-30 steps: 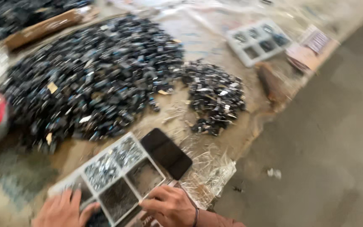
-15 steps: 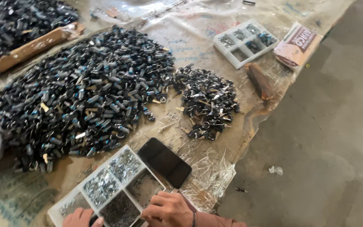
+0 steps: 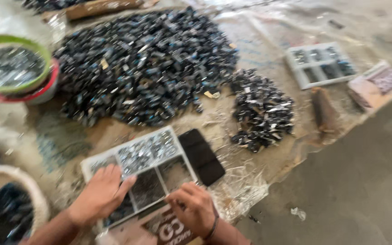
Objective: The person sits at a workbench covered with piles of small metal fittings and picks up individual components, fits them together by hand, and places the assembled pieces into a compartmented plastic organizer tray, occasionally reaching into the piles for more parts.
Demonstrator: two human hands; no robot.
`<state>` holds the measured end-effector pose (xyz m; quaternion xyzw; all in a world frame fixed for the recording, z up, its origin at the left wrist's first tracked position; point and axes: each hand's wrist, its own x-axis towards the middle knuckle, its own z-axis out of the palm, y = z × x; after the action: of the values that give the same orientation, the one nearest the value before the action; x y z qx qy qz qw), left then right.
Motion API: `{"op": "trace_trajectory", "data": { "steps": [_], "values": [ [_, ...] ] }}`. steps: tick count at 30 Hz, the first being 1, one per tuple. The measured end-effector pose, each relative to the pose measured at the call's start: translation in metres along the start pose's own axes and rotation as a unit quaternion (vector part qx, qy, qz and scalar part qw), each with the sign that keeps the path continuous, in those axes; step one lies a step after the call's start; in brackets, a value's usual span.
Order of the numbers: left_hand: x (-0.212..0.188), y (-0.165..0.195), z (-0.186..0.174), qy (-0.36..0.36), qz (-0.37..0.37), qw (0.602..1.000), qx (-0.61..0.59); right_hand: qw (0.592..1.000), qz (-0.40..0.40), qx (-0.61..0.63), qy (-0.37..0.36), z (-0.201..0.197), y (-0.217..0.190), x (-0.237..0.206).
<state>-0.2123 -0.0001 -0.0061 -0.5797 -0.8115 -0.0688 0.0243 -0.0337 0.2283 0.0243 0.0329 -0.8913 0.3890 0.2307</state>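
Down at the near edge, the left hand lies flat on the white compartment tray, fingers spread and pressed over its near-left cells, gripping nothing. The right hand sits at the tray's near-right corner, fingers curled in together; whether they pinch a small part, one cannot tell, the view is too blurred. The tray rests on the sheet-covered ground, tilted across the view, its far cells full of shiny silver bits, its nearer cells holding darker bits.

Just right of the tray, touching its edge, lies a flat black rectangular slab. Under the right hand's wrist a dark printed package with pale lettering peeks out, lying flat. Beyond the tray spreads a big heap of dark small parts, and to its right, apart from it, a smaller dark heap.

Far right, a second white compartment tray sits well apart from the hands, and beside it, at the sheet's edge, a flat pinkish-purple printed packet. Between that and the small heap lies a brown cylindrical piece.

Upper left, a green-rimmed bowl of glinting bits stands on a red rim. Bottom left, a pale round basket holds dark pieces. Along the top runs a brown cardboard strip
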Motion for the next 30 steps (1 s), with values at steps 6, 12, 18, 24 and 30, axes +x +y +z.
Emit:
{"op": "trace_trajectory", "data": {
  "steps": [6,12,18,24,30],
  "values": [
    [0.005,-0.006,0.014,0.004,-0.244,0.954,-0.172,1.0,0.001,-0.004,0.015,0.012,0.0,0.004],
    [0.007,0.006,0.008,0.041,-0.294,0.945,-0.14,1.0,0.012,-0.014,0.02,0.024,-0.005,0.006],
    [0.008,0.006,0.005,0.045,-0.344,0.927,-0.145,1.0,0.019,-0.01,0.016,0.028,-0.008,0.004],
    [0.019,-0.021,0.002,0.069,-0.384,0.904,-0.177,0.999,-0.003,-0.029,0.019,0.033,-0.002,0.0],
    [-0.026,0.002,-0.015,0.241,-0.353,0.44,-0.79,1.0,0.016,-0.023,0.006,0.038,0.007,-0.012]
  ]
}}
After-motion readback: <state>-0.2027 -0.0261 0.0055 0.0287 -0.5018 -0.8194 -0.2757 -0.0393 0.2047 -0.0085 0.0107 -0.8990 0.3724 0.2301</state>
